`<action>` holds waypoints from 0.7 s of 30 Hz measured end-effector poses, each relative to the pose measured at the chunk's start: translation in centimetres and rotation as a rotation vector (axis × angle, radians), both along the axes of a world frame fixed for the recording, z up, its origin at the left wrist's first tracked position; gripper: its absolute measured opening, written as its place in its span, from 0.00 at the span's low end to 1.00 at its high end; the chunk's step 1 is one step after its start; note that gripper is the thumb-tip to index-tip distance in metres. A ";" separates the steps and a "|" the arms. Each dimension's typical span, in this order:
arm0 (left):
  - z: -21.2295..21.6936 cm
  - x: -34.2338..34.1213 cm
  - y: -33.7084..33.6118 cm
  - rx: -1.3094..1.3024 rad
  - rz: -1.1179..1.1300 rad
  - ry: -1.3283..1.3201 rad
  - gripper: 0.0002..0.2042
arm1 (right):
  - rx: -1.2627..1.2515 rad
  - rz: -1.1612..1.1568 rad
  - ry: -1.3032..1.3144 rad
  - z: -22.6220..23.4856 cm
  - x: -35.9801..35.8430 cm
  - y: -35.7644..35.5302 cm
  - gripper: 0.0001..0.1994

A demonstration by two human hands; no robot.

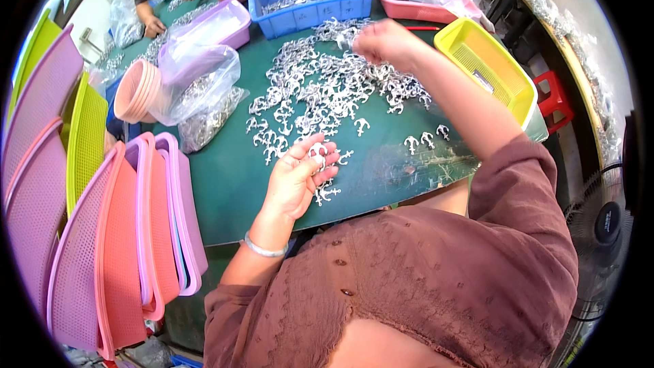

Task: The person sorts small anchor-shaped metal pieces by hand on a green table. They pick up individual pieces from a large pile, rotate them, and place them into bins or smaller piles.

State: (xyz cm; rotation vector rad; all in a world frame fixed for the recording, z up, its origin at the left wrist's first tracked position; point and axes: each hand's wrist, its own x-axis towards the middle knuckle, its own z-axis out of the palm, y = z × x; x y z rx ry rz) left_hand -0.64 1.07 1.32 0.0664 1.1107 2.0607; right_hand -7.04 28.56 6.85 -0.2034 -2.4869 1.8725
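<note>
My left hand [293, 180] is palm up near the table's front edge, thumb and fingers closed on a silvery anchor-shaped metal piece [319, 152]. A few more such pieces lie just under and beside its fingers. At the far side of the heap of anchor-shaped pieces [310, 92], my right hand [385, 42] reaches out with its fingers bent together. What those fingers pinch is hidden or too small to make out. Three anchor pieces [427, 140] stand apart in a short row on the right of the green table [381, 170].
A blue bin [313, 19], a pink basket [415, 13] and a yellow basket [521, 99] line the far and right sides. Filled plastic bags [211, 119] and stacked bowls [136, 92] sit left. Nested baskets [126, 245] crowd the left edge. Another person's hand [154, 26] works across the table.
</note>
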 end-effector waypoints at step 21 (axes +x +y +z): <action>-0.5 0.9 -1.2 -0.101 0.017 -0.012 0.12 | 0.888 0.297 0.121 -5.7 7.5 -3.3 0.14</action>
